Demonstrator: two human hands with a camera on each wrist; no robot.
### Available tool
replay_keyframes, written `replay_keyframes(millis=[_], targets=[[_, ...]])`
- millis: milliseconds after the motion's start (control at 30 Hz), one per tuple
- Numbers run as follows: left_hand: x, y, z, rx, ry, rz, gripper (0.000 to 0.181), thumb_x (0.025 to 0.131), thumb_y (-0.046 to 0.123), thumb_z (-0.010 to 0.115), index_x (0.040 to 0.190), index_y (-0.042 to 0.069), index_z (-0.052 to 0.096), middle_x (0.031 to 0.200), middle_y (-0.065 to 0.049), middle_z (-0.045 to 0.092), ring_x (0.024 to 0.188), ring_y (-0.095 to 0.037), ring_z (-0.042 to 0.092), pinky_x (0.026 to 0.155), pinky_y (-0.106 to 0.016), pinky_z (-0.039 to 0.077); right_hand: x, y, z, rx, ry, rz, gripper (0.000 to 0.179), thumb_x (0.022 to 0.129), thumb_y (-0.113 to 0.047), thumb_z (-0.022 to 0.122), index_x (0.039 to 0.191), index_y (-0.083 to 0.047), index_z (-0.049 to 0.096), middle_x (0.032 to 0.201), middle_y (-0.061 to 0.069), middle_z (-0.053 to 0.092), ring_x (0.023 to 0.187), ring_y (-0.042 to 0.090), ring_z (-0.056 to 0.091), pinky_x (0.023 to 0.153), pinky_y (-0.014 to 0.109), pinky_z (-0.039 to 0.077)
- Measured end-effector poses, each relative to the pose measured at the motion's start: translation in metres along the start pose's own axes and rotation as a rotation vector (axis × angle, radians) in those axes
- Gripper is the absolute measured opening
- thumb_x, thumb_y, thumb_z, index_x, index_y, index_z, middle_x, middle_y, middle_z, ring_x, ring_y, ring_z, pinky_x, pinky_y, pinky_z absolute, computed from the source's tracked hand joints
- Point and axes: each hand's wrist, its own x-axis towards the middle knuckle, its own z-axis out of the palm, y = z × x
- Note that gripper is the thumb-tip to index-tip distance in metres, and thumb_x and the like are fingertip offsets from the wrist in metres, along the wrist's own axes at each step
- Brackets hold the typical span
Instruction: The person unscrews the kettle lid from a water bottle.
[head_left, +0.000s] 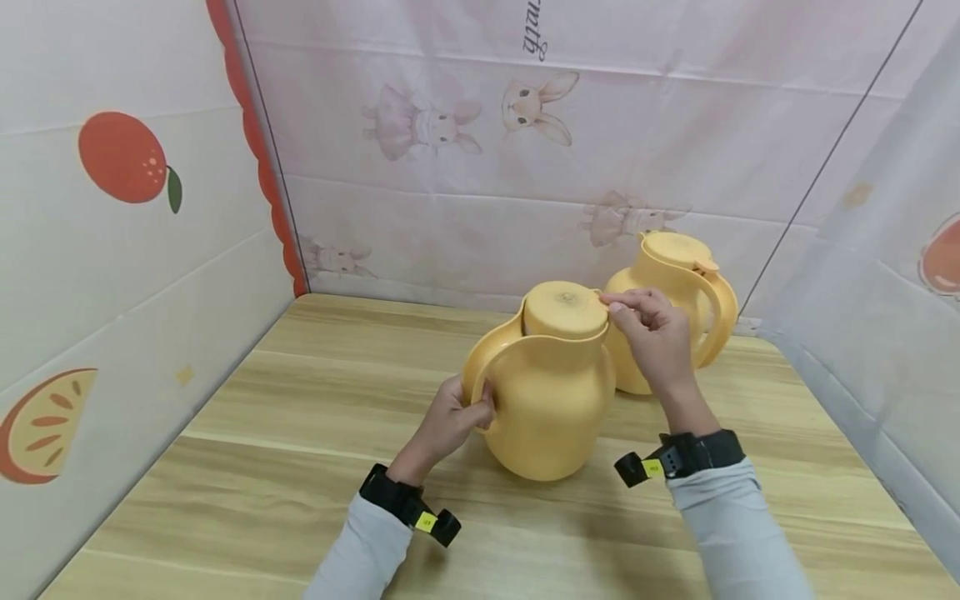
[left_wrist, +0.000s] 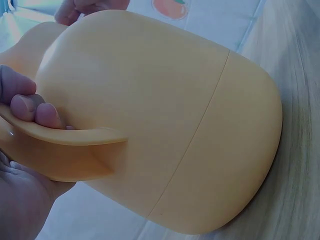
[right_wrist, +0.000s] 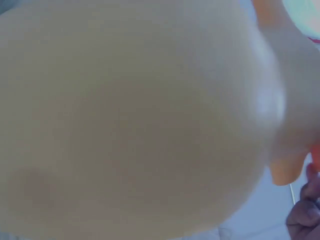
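A yellow jug (head_left: 551,400) with a round lid (head_left: 566,308) stands on the wooden table, its handle turned to the left. My left hand (head_left: 453,417) grips that handle (left_wrist: 75,135), fingers curled through the loop and the thumb on the near side. At the rim opposite the handle, my right hand (head_left: 656,333) pinches the edge of the lid between thumb and forefinger, the other fingers curled. The jug's body fills most of the right wrist view, where only part of the right hand (right_wrist: 306,210) shows at the lower right.
A second yellow jug (head_left: 630,367), lidded and with its handle to the right, stands behind the right hand, partly hidden. The wood-grain table (head_left: 225,492) is bordered by a rabbit-print back wall (head_left: 450,233) and fruit-print side walls (head_left: 150,292).
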Motion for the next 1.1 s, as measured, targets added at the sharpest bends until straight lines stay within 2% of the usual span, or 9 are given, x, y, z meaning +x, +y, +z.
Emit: replay_keyframes(millis=[133, 200, 367, 467, 567, 667, 800, 1100], targets=[[0.0, 0.004, 0.001, 0.003, -0.003, -0.004, 0.009, 0.083, -0.013, 0.042, 0.078, -0.007, 0.046, 0.065, -0.005, 0.047, 0.06, -0.015, 0.046, 0.055, -0.024, 0.038, 0.015, 0.009, -0.008, -0.08, -0.097, 0.129, 0.023, 0.087, -0.013, 0.064, 0.103, 0.004, 0.068, 0.085, -0.003, 0.061, 0.055, 0.007, 0.041, 0.048, 0.018, 0.035], [0.0, 0.012, 0.003, 0.008, -0.005, -0.004, 0.008, 0.082, -0.014, 0.041, 0.078, -0.008, 0.045, 0.065, -0.005, 0.047, 0.06, -0.015, 0.046, 0.056, -0.024, 0.038, 0.023, 0.01, -0.011, -0.109, -0.159, 0.193, 0.03, 0.087, -0.02, 0.066, 0.105, 0.003, 0.067, 0.08, -0.006, 0.061, 0.053, 0.006, 0.042, 0.049, 0.019, 0.037], [-0.002, 0.029, 0.006, 0.02, -0.001, -0.018, 0.007, 0.082, -0.013, 0.04, 0.078, -0.008, 0.044, 0.065, -0.006, 0.047, 0.06, -0.014, 0.046, 0.057, -0.024, 0.038, 0.039, 0.005, -0.015, -0.1, -0.306, 0.338, 0.037, 0.087, -0.026, 0.065, 0.108, 0.004, 0.065, 0.063, -0.006, 0.05, 0.05, 0.006, 0.037, 0.047, 0.02, 0.033], [-0.002, 0.03, 0.006, 0.02, -0.001, -0.024, 0.007, 0.082, -0.013, 0.04, 0.078, -0.008, 0.044, 0.065, -0.006, 0.046, 0.061, -0.015, 0.046, 0.057, -0.024, 0.038, 0.047, 0.0, -0.015, -0.122, -0.352, 0.393, 0.037, 0.087, -0.026, 0.065, 0.109, 0.003, 0.062, 0.067, -0.003, 0.05, 0.053, 0.007, 0.039, 0.048, 0.02, 0.034], [-0.002, 0.027, 0.005, 0.02, -0.005, -0.02, 0.008, 0.082, -0.013, 0.04, 0.077, -0.008, 0.045, 0.065, -0.005, 0.047, 0.06, -0.014, 0.046, 0.057, -0.024, 0.038, 0.053, -0.005, -0.014, -0.204, -0.375, 0.432, 0.038, 0.086, -0.029, 0.066, 0.108, 0.002, 0.063, 0.078, 0.0, 0.056, 0.062, 0.011, 0.044, 0.054, 0.023, 0.038], [-0.001, 0.015, 0.003, 0.005, -0.009, -0.014, 0.009, 0.082, -0.013, 0.04, 0.076, -0.008, 0.045, 0.064, -0.005, 0.047, 0.059, -0.015, 0.045, 0.056, -0.024, 0.038, 0.059, -0.009, -0.012, -0.312, -0.403, 0.438, 0.039, 0.085, -0.034, 0.067, 0.106, -0.002, 0.066, 0.09, 0.005, 0.062, 0.077, 0.017, 0.05, 0.064, 0.03, 0.041], [-0.001, 0.002, 0.001, -0.011, -0.008, -0.007, 0.01, 0.081, -0.013, 0.041, 0.076, -0.006, 0.045, 0.064, -0.005, 0.047, 0.058, -0.015, 0.045, 0.055, -0.025, 0.037, 0.067, -0.015, -0.006, -0.4, -0.447, 0.396, 0.034, 0.086, -0.032, 0.066, 0.103, -0.003, 0.07, 0.099, 0.012, 0.064, 0.092, 0.024, 0.053, 0.075, 0.037, 0.041], [-0.001, -0.003, -0.001, 0.003, -0.011, -0.006, 0.008, 0.087, -0.003, 0.044, 0.079, -0.004, 0.047, 0.064, -0.007, 0.047, 0.06, -0.017, 0.046, 0.055, -0.025, 0.038, 0.078, -0.02, 0.011, -0.469, -0.446, 0.277, 0.021, 0.084, -0.019, 0.069, 0.092, 0.001, 0.072, 0.089, 0.012, 0.066, 0.08, 0.023, 0.054, 0.062, 0.03, 0.042]])
